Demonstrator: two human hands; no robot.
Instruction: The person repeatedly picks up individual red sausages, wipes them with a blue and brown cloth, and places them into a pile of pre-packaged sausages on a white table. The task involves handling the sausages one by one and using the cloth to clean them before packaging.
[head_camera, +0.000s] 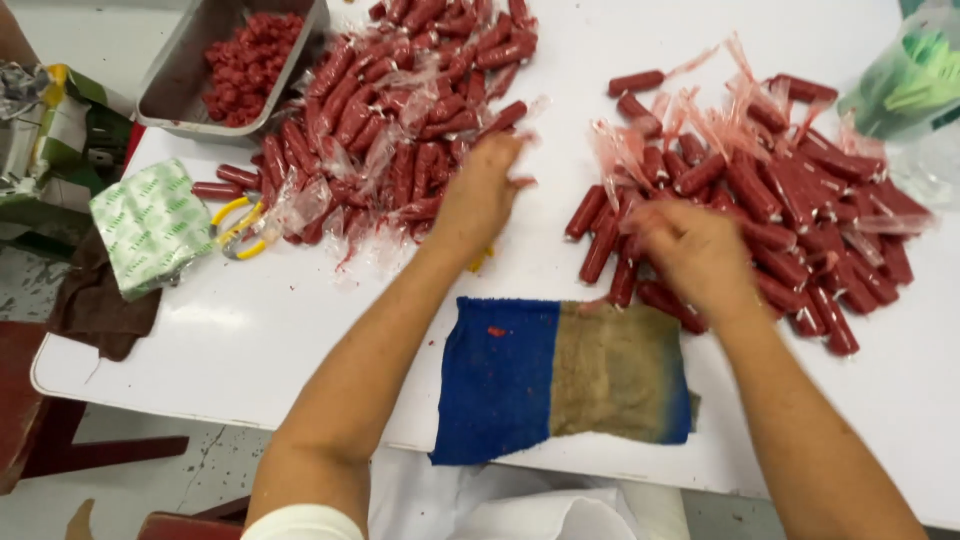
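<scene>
Reaching into the left sausage pile (400, 120), left hand (480, 195) fingers curled together; right hand (695, 255) fingers closed on a sausage (600, 245).

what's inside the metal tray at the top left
The metal tray holds a heap of small red pieces against its right side; the left part of its floor is bare. Whatever lies under the heap is covered.

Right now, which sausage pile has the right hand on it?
The right-side pile, beside the green bag; the right hand rests on its near edge, not the pile by the metal tray.
</scene>
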